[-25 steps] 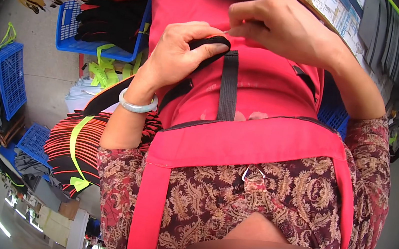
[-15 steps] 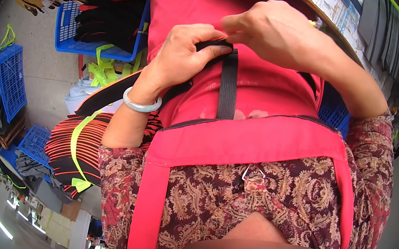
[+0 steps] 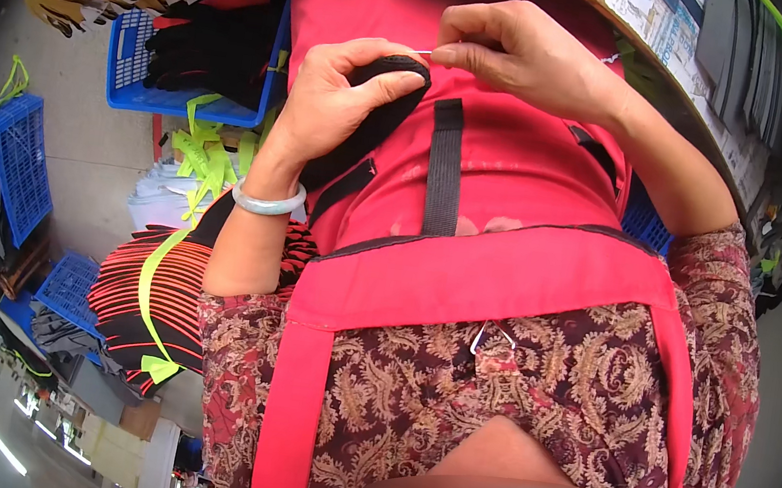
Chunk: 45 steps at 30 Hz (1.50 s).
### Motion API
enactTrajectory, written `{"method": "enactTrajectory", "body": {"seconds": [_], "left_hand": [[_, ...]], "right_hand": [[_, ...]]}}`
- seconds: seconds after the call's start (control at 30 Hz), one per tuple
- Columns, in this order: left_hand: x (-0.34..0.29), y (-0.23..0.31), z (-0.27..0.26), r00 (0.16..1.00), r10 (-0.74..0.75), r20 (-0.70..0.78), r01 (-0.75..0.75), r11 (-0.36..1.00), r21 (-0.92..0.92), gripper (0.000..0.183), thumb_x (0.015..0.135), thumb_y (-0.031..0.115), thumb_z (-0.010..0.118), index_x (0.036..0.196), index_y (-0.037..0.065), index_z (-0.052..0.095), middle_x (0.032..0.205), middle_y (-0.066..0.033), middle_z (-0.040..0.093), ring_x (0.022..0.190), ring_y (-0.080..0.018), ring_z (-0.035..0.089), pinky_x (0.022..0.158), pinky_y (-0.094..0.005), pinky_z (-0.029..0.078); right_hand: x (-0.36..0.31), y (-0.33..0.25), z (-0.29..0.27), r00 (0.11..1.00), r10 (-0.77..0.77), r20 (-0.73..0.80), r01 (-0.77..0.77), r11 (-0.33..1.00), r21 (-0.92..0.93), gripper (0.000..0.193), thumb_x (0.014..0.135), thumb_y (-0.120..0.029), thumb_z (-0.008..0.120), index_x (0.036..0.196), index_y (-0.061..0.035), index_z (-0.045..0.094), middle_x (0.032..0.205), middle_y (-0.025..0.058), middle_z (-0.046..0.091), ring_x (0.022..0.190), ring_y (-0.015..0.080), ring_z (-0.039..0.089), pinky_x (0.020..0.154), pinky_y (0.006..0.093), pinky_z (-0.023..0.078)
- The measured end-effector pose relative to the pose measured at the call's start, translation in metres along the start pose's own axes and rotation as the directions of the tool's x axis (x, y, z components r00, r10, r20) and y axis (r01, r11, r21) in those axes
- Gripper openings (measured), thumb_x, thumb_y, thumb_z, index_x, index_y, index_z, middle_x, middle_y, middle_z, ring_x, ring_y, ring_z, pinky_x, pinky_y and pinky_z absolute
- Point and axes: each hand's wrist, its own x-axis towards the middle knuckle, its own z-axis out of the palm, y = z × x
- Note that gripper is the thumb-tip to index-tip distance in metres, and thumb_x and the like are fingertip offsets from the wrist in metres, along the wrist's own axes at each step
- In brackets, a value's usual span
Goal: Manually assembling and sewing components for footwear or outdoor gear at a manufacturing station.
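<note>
Head view, left to right: slatted blue plastic crate (image 3: pixel 22 161); bundle of black, orange-edged fabric pieces (image 3: pixel 188 286) under a yellow-green tie; left hand (image 3: pixel 325 92) pinching a black, round-ended fabric strip (image 3: pixel 371 133) above a bright pink-red cloth apron (image 3: pixel 523 178); thin pale rod (image 3: pixel 423 52) just beside the left fingertips, pinched in right hand (image 3: pixel 538 61); farther right, flat dark-grey strips (image 3: pixel 757 75) side by side.

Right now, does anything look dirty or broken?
Yes: the red apron has pale patches near the lower end of its dark strap. They look odd because they're lighter than the red around them. Stains or wear, I can't tell.
</note>
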Motion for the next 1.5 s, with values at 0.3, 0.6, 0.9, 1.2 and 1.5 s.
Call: {"method": "enactTrajectory", "body": {"seconds": [0.3,0.6,0.9,1.2,1.5], "left_hand": [[0.0,0.001,0.001,1.0,0.002,0.018,-0.003,0.998,0.068,0.018,0.084,0.008,0.069,0.099,-0.001,0.069,0.089,-0.0025,0.068,0.082,-0.0085,0.061,0.076,-0.0218,0.049],[0.001,-0.006,-0.001,1.0,-0.021,-0.002,0.021,0.998,0.067,0.017,0.085,0.007,0.069,0.099,-0.001,0.068,0.087,-0.0011,0.068,0.08,-0.007,0.06,0.074,-0.0205,0.049],[-0.003,-0.006,-0.005,0.999,-0.047,-0.012,0.047,0.999,-0.01,0.018,0.084,0.007,0.069,0.1,-0.002,0.068,0.087,-0.0008,0.067,0.08,-0.0067,0.06,0.072,-0.0198,0.048],[-0.003,-0.005,-0.007,1.0,-0.027,-0.009,0.026,0.994,-0.109,0.019,0.083,0.007,0.071,0.1,-0.001,0.068,0.088,0.0,0.067,0.08,-0.0062,0.06,0.072,-0.0201,0.048],[-0.001,-0.003,-0.014,1.0,0.01,-0.018,-0.012,0.995,-0.098,0.017,0.084,0.006,0.069,0.1,0.0,0.068,0.088,0.0005,0.066,0.081,-0.0063,0.059,0.075,-0.0205,0.048]], "right_hand": [[0.001,-0.001,0.0,0.997,-0.078,0.006,0.078,0.981,-0.176,0.021,0.087,-0.019,0.059,0.089,0.0023,0.059,0.075,0.0208,0.06,0.071,0.0368,0.059,0.067,0.04,0.046],[0.002,0.009,0.017,0.975,-0.204,-0.082,0.19,0.969,-0.156,0.02,0.089,-0.015,0.061,0.085,0.0032,0.054,0.063,0.0152,0.045,0.053,0.021,0.043,0.054,0.0352,0.038],[0.005,0.013,0.013,0.991,-0.131,-0.039,0.131,0.991,-0.012,0.022,0.092,-0.018,0.059,0.083,0.0019,0.055,0.061,0.0041,0.043,0.058,0.0099,0.039,0.054,0.0301,0.037],[0.004,0.012,0.026,0.999,0.023,-0.027,-0.014,0.957,0.289,0.026,0.094,-0.025,0.059,0.082,-0.0015,0.057,0.058,-0.0021,0.045,0.053,0.006,0.038,0.049,0.0254,0.032],[0.002,0.017,0.023,0.999,0.021,-0.034,-0.012,0.967,0.253,0.028,0.094,-0.026,0.059,0.081,-0.002,0.058,0.059,-0.0047,0.042,0.055,0.0037,0.038,0.049,0.0237,0.031]]}}
